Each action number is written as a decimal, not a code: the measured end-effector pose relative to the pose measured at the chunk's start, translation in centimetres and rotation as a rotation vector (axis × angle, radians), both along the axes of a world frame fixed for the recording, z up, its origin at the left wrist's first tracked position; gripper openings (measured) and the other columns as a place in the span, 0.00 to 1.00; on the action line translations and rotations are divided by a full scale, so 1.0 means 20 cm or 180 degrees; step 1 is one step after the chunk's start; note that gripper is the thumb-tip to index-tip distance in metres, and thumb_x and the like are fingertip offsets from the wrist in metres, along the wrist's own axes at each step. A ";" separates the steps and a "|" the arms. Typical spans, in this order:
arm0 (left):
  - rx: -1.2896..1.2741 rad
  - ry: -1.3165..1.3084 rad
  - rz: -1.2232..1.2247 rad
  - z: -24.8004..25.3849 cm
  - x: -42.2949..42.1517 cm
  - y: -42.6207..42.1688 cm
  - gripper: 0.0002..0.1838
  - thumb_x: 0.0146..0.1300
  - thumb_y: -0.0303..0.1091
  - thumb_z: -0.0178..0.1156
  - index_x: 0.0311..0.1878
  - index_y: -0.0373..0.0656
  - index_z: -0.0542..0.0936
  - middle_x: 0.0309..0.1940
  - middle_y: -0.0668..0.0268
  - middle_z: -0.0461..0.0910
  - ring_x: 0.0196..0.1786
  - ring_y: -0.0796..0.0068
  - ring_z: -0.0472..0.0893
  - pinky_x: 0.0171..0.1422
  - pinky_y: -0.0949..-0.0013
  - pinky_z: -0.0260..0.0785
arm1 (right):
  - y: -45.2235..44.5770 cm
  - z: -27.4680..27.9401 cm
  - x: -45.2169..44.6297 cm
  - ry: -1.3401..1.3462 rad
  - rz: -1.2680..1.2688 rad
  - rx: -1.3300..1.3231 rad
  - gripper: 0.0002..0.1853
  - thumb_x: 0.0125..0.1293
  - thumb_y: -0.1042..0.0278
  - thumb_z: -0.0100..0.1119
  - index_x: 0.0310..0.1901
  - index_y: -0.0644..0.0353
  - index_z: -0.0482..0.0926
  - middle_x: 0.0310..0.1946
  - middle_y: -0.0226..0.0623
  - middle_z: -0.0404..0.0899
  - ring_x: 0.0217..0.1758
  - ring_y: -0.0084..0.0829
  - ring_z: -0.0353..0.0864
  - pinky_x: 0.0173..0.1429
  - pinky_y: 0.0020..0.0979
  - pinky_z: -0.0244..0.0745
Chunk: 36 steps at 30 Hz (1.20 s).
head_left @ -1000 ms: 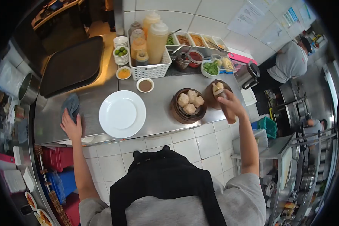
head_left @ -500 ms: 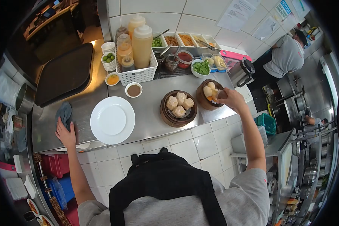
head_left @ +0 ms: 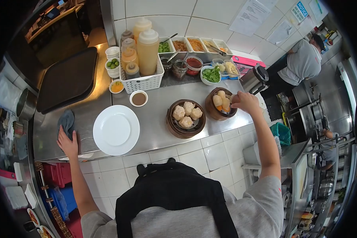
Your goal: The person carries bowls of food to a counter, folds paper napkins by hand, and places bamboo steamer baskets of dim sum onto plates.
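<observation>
My left hand (head_left: 68, 144) lies flat with fingers apart, its fingertips on a grey-blue cloth (head_left: 66, 121) at the counter's left front. A white plate (head_left: 116, 130) sits to its right. Farther right, a round bamboo steamer (head_left: 185, 134) holds several pale dumplings (head_left: 187, 114). Beside it stands a smaller steamer (head_left: 220, 115) with pale and orange pieces (head_left: 222, 100) inside. My right hand (head_left: 245, 103) is at this steamer's right rim, fingers pressed together; what they pinch is too small to make out.
Behind are a basket (head_left: 143, 84) of sauce bottles, a sauce bowl (head_left: 139, 98), topping trays (head_left: 195, 44) and a bowl of greens (head_left: 211, 75). A black tray (head_left: 69, 79) lies left. A metal jug (head_left: 254, 79) stands right. A person (head_left: 302, 61) works beyond it.
Over the last second the camera view has shifted. The smaller steamer, with a brown part tilted under my right hand earlier, now sits level. My left hand remains at the cloth.
</observation>
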<state>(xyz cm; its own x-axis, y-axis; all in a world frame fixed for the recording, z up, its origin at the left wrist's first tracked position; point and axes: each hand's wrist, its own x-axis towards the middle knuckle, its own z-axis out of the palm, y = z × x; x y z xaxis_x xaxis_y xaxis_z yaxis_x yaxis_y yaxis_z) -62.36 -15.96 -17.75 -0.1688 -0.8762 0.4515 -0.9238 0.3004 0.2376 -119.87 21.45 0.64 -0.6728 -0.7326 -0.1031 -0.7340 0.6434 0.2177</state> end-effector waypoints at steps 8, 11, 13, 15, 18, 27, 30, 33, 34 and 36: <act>-0.0023 0.0013 0.0126 0.00 0.00 0.00 0.37 0.55 0.51 0.55 0.66 0.46 0.57 0.63 0.60 0.61 0.66 0.59 0.59 0.69 0.46 0.41 | -0.27 0.02 0.04 -0.1897 0.0884 -0.2931 0.24 0.48 0.54 0.68 0.40 0.64 0.73 0.31 0.40 0.78 0.36 0.32 0.78 0.42 0.30 0.71; -0.0098 0.0091 0.0067 0.01 0.01 -0.01 0.38 0.55 0.51 0.55 0.66 0.46 0.57 0.65 0.60 0.57 0.68 0.60 0.55 0.68 0.43 0.39 | -0.59 0.13 0.32 -0.2413 0.1201 -0.4170 0.24 0.53 0.64 0.66 0.46 0.67 0.67 0.40 0.38 0.75 0.43 0.27 0.74 0.47 0.27 0.69; -0.0576 0.0215 0.0034 0.04 0.00 0.03 0.38 0.54 0.51 0.55 0.66 0.46 0.57 0.68 0.59 0.52 0.70 0.58 0.50 0.68 0.41 0.36 | -0.83 0.10 0.47 -0.2484 0.1487 -0.4797 0.25 0.51 0.65 0.68 0.46 0.66 0.67 0.41 0.39 0.75 0.43 0.28 0.75 0.49 0.28 0.69; -0.0650 0.0179 0.0043 0.07 0.01 0.07 0.38 0.54 0.50 0.55 0.66 0.47 0.57 0.68 0.59 0.50 0.71 0.57 0.49 0.68 0.40 0.35 | -1.05 0.00 0.54 -0.2321 0.1654 -0.4739 0.28 0.48 0.65 0.70 0.47 0.66 0.66 0.41 0.40 0.75 0.44 0.31 0.75 0.50 0.30 0.69; -0.0839 0.0295 -0.0103 0.15 -0.05 0.15 0.35 0.54 0.44 0.56 0.65 0.46 0.59 0.68 0.57 0.51 0.70 0.54 0.49 0.68 0.40 0.34 | -1.27 -0.17 0.68 -0.2063 0.1633 -0.4358 0.32 0.45 0.63 0.71 0.49 0.65 0.65 0.41 0.42 0.75 0.45 0.35 0.76 0.51 0.32 0.69; 0.1590 0.1707 -0.3298 0.31 -0.85 0.71 0.47 0.44 0.34 0.68 0.66 0.35 0.52 0.65 0.49 0.54 0.67 0.52 0.55 0.70 0.61 0.48 | -0.91 -0.16 0.64 -0.1318 0.1669 -0.3274 0.26 0.55 0.65 0.62 0.53 0.68 0.67 0.50 0.51 0.71 0.55 0.44 0.71 0.56 0.35 0.65; 0.2167 0.1238 -0.3571 0.28 -1.12 0.76 0.55 0.39 0.39 0.71 0.66 0.31 0.48 0.65 0.44 0.53 0.67 0.49 0.54 0.71 0.61 0.47 | -0.39 -0.23 0.54 -0.1439 0.0293 -0.2333 0.14 0.58 0.78 0.44 0.45 0.69 0.72 0.41 0.48 0.77 0.46 0.41 0.76 0.51 0.36 0.70; 0.2284 0.0959 -0.3784 0.15 -1.36 0.77 0.60 0.36 0.44 0.73 0.68 0.35 0.45 0.65 0.44 0.52 0.66 0.47 0.54 0.70 0.58 0.47 | 0.04 -0.73 0.43 -0.1895 0.0598 -0.2331 0.26 0.47 0.81 0.58 0.52 0.65 0.68 0.45 0.45 0.73 0.47 0.35 0.74 0.46 0.32 0.73; 0.2243 0.0996 -0.3956 0.13 -1.41 0.78 0.60 0.34 0.45 0.74 0.67 0.34 0.46 0.64 0.44 0.54 0.65 0.47 0.55 0.69 0.57 0.48 | 0.02 -0.67 0.57 -0.2647 0.0559 -0.2457 0.40 0.38 0.82 0.67 0.58 0.64 0.63 0.48 0.43 0.71 0.51 0.34 0.72 0.46 0.33 0.74; 0.2198 0.0986 -0.4024 0.14 -1.43 0.79 0.61 0.31 0.45 0.75 0.66 0.34 0.48 0.63 0.45 0.56 0.64 0.47 0.57 0.68 0.57 0.50 | -0.04 -0.60 0.73 -0.3384 0.0007 -0.3015 0.45 0.35 0.79 0.71 0.60 0.64 0.61 0.49 0.42 0.72 0.53 0.35 0.72 0.48 0.38 0.74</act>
<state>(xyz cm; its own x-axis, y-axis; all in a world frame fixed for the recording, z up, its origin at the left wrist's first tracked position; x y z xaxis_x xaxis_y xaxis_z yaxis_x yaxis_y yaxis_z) -90.97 -0.13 -14.90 -0.9454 -0.2752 0.1746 -0.0263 0.5984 0.8008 -105.29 20.71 -11.45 -0.5859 -0.8099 -0.0286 -0.2739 0.2311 -0.9336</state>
